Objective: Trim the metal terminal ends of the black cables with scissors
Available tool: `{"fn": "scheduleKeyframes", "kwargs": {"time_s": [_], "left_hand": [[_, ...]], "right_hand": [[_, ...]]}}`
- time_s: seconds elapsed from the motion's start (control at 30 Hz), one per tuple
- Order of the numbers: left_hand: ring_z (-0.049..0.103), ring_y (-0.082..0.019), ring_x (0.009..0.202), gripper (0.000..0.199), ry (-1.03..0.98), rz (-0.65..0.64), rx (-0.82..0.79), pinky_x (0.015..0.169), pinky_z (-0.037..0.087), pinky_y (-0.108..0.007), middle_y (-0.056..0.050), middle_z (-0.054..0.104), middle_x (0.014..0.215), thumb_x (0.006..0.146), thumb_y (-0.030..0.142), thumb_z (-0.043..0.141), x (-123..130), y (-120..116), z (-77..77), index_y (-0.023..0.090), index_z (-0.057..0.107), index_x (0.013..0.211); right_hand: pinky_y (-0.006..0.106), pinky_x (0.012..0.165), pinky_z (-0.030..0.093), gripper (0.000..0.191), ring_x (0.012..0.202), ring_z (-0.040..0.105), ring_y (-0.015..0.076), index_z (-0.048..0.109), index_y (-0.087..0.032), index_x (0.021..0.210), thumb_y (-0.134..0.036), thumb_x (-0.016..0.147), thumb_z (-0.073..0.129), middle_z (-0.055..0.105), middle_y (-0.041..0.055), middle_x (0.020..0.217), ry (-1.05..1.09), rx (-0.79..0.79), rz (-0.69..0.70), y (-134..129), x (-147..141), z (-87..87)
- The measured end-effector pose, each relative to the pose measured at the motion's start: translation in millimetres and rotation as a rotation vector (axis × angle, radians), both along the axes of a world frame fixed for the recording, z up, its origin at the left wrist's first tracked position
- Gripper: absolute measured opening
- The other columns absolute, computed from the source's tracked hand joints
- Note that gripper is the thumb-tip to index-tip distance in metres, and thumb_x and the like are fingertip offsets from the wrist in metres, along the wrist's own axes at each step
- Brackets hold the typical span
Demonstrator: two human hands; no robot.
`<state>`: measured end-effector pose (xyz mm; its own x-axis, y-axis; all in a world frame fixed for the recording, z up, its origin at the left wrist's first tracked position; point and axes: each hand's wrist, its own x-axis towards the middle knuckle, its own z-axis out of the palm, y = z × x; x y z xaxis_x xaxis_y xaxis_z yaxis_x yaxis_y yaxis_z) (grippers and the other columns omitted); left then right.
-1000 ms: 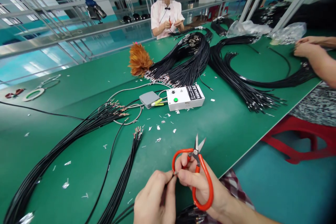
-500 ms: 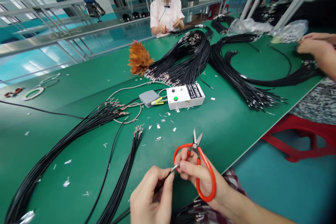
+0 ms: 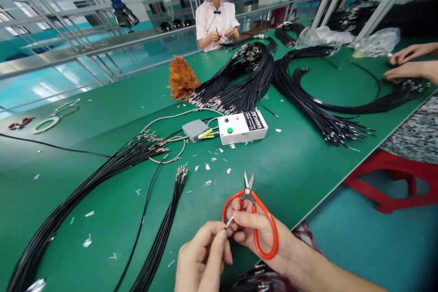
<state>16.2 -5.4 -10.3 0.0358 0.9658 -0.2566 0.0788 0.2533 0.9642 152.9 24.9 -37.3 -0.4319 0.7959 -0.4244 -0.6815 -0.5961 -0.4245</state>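
My left hand (image 3: pixel 205 253) pinches a black cable near its silvery stripped end (image 3: pixel 230 222); most of the cable is hidden behind the fingers. A pair of red-handled scissors (image 3: pixel 247 191) hangs on my right hand (image 3: pixel 262 230), blades slightly apart and pointing away from me. The thumb and forefinger of that same hand meet at the silvery tip, close to the left fingertips. Beside my left hand lies a small bundle of black cables (image 3: pixel 164 228) with bare coloured wire ends. Another bunch of cable ends (image 3: pixel 262 273) shows below my right wrist.
Foil scraps (image 3: pixel 208 183) litter the green table (image 3: pixel 297 169). A white box with a green button (image 3: pixel 242 134), a feather duster (image 3: pixel 183 78) and large cable bundles (image 3: pixel 236 75) lie farther back. Co-workers sit opposite (image 3: pixel 216 23) and at right, where hands (image 3: pixel 407 64) rest by cables. A red stool (image 3: pixel 390 178) stands there.
The scissors and my right hand have shifted slightly left, and the blades have closed somewhat. My left fingers have moved closer to the cable's tip. The co-worker's hands at right have spread apart.
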Motion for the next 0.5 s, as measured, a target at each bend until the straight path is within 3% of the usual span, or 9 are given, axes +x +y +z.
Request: {"fn": "scheduleKeyframes", "kwargs": {"time_s": [0.3,0.5], "left_hand": [[0.025,-0.001,0.036,0.035,-0.158,0.000,-0.221,0.036,0.016,-0.014,0.004,0.053,0.051,0.081,0.051,0.062,-3,4,-4.0,0.015,0.060,0.077],[0.027,-0.002,0.035,0.036,-0.176,0.029,-0.224,0.035,0.017,-0.014,0.004,0.054,0.050,0.079,0.051,0.064,-6,6,-4.1,0.016,0.059,0.080]], "right_hand": [[0.018,0.061,0.041,0.022,0.067,0.056,0.0078,0.062,-0.015,0.076,-0.023,0.068,0.081,0.062,-0.0015,0.074,0.027,0.019,-0.036,-13,-9,-8.8],[0.020,0.058,0.036,0.026,0.060,0.047,0.0079,0.060,-0.016,0.073,-0.024,0.063,0.083,0.058,-0.0037,0.069,-0.202,0.097,-0.073,-16,-6,-8.6]]}}
